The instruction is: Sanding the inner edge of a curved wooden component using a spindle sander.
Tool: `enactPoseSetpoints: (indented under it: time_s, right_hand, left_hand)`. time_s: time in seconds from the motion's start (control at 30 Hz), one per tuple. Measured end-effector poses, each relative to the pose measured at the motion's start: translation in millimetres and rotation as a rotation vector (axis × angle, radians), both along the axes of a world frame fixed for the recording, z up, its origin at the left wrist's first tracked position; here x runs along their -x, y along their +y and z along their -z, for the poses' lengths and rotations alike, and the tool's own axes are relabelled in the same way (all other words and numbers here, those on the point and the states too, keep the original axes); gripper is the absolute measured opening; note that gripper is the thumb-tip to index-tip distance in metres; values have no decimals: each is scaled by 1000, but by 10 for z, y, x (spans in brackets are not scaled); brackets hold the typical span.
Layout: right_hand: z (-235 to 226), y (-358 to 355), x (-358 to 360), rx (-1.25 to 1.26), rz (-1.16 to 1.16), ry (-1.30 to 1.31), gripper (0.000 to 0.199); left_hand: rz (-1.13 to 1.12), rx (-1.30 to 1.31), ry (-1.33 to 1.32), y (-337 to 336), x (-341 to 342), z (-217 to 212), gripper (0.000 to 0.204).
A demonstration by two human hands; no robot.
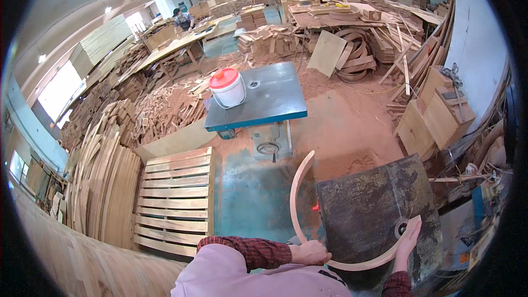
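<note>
A pale, half-ring-shaped curved wooden piece (pixel 296 203) spans both hands in front of my body. My left hand (pixel 311 253) is closed round it near the middle, while its far arm sticks out past the edge of a dark, worn machine table (pixel 360 209). Over that table, my right hand (pixel 406 246) lies along the other end and holds it from the outer side; some of its fingers are hidden. That end is right beside the round spindle (pixel 400 227) on the tabletop, and I cannot tell whether they touch.
Ahead stands another machine table (pixel 280 91) with a blue edge, a handwheel (pixel 268 149) and a red-lidded white bucket (pixel 229 92). A slatted wooden pallet (pixel 175 192) and upright boards (pixel 107 187) are at left. Sawdust (pixel 352 126) covers the floor beyond. A person (pixel 183 20) works far off.
</note>
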State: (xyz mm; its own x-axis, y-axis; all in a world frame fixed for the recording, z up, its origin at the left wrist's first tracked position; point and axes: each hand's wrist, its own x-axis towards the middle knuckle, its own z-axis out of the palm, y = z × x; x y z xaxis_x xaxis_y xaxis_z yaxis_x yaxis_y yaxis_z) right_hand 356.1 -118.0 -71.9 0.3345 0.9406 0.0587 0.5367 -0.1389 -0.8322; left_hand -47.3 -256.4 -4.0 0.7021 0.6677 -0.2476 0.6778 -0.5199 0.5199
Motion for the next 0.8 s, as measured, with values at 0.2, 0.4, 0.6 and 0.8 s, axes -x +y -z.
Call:
enactPoseSetpoints:
  time_s: [0.2, 0.4, 0.6, 0.8]
  right_hand:
    - [238, -161, -42, -21, 17, -5, 53]
    - [306, -237, 15, -18, 28, -10, 53]
    - [295, -285, 36, -3, 55, -38, 54]
    - [389, -382, -8, -66, 46, -64, 53]
  left_hand:
    - [59, -51, 25, -22, 195, -200, 22]
    - [66, -63, 28, -48, 315, -114, 23]
    - [99, -72, 27, 1, 374, -33, 24]
    - [106, -87, 7, 24, 416, 17, 22]
